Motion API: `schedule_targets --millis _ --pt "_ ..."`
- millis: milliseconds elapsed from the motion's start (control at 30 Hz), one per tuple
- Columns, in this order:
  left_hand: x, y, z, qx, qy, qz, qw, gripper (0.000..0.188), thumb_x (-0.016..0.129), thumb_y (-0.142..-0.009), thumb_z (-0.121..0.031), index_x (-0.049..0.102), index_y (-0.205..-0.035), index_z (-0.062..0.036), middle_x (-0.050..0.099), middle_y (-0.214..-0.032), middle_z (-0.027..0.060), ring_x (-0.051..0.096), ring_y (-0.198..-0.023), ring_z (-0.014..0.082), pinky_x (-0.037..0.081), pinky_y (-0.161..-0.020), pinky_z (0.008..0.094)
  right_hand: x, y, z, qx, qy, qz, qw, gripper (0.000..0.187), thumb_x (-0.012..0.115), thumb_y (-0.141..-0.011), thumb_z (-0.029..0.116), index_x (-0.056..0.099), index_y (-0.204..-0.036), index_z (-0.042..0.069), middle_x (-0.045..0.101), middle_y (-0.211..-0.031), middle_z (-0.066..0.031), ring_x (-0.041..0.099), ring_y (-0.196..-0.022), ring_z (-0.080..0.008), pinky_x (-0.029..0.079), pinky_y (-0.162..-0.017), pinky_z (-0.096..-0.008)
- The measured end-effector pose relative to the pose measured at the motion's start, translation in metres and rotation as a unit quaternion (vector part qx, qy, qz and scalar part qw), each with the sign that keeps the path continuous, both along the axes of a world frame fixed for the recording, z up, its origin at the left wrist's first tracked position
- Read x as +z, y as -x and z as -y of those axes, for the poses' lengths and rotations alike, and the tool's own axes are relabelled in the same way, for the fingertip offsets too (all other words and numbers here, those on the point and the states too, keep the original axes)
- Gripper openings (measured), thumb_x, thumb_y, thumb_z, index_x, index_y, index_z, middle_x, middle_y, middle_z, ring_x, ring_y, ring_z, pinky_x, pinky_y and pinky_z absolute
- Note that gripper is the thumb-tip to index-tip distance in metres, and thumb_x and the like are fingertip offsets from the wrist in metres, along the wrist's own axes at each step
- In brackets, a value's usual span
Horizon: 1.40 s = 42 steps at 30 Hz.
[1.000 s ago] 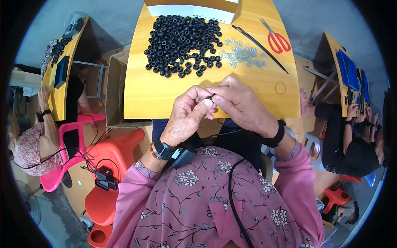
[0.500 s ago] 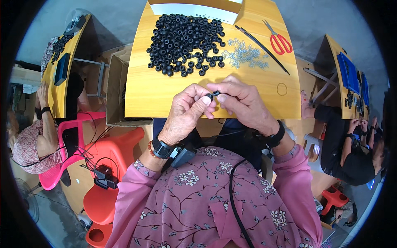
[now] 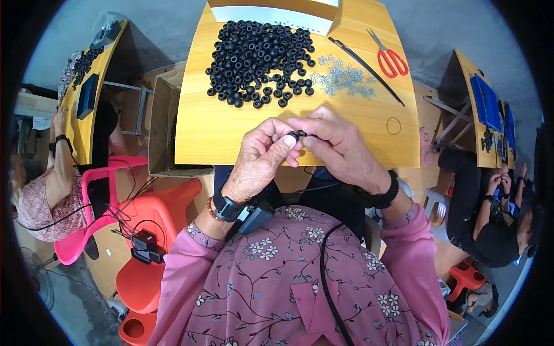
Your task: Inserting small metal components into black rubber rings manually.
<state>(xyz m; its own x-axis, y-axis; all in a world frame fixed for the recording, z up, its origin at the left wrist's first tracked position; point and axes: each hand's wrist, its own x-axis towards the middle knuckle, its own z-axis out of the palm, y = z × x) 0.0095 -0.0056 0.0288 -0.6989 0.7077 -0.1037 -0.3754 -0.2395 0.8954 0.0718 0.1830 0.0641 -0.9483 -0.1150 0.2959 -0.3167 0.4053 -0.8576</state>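
Note:
Over the near edge of the wooden table (image 3: 231,135), my two hands meet at their fingertips. My left hand (image 3: 262,153) is closed, pinching a small round black piece with a hole (image 3: 295,135) between thumb and fingers. Against that piece my right hand (image 3: 337,144) is closed too, its thumb and forefinger on a small dark bit (image 3: 302,133) mostly hidden by the fingertips. Beyond my hands lies a heap of similar round black pieces (image 3: 254,55). To its right, small clear or silvery bits (image 3: 343,78) are scattered in a loose pile.
Red-handled scissors (image 3: 392,62) and a thin black rod (image 3: 369,72) lie at the right, with a rubber band (image 3: 393,125) nearer me. A white box (image 3: 271,16) stands at the back. A cardboard carton (image 3: 164,124) is left of the table. Other people work at both sides.
My right fingertips have moved slightly left, closer to the black piece, and the dark bit shows less between them. My left hand keeps its grip.

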Motion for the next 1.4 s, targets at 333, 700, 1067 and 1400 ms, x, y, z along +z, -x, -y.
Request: schedule_targets --millis 333,700,1067,1400 --pt "0.001 0.001 0.0 -0.014 0.007 -0.039 0.999 0.018 0.061 -0.102 -0.019 0.058 -0.108 -0.0013 0.067 -0.094 0.0064 0.063 -0.077 0.0116 0.056 -0.072 0.0263 0.003 -0.002 -0.006 0.003 0.118 0.113 0.987 0.025 0.061 -0.098 0.005 0.064 -0.122 0.0 0.063 -0.09 -0.004 0.061 -0.081 -0.0123 0.05 -0.069 -0.0272" --pt "0.002 0.003 0.003 -0.012 0.016 -0.04 0.999 0.017 0.061 -0.102 -0.017 0.059 -0.107 -0.0005 0.067 -0.093 0.0065 0.064 -0.077 0.011 0.056 -0.072 0.0259 0.01 0.001 -0.003 -0.011 0.182 0.164 0.969 0.01 0.064 -0.096 0.003 0.066 -0.106 0.001 0.066 -0.089 -0.0011 0.062 -0.077 -0.0064 0.051 -0.064 -0.0222" --pt "-0.005 -0.005 0.002 0.036 -0.002 -0.006 0.999 0.017 0.064 -0.1 -0.013 0.062 -0.11 0.0 0.069 -0.094 0.007 0.067 -0.077 0.0121 0.058 -0.068 0.0262 0.002 0.005 0.002 -0.04 -0.009 -0.029 0.999 0.016 0.069 -0.089 0.0 0.071 -0.104 0.006 0.061 -0.081 -0.0067 0.063 -0.074 -0.0201 0.049 -0.065 -0.0297" --pt "-0.003 -0.003 0.004 0.04 -0.062 0.104 0.992 0.018 0.064 -0.097 -0.004 0.065 -0.115 0.0013 0.072 -0.098 0.0106 0.072 -0.081 0.0164 0.063 -0.072 0.0312 -0.01 0.009 0.001 -0.043 0.082 -0.04 0.995 0.012 0.072 -0.088 0.0 0.072 -0.099 0.004 0.06 -0.086 -0.0039 0.058 -0.077 -0.0128 0.046 -0.066 -0.0246"
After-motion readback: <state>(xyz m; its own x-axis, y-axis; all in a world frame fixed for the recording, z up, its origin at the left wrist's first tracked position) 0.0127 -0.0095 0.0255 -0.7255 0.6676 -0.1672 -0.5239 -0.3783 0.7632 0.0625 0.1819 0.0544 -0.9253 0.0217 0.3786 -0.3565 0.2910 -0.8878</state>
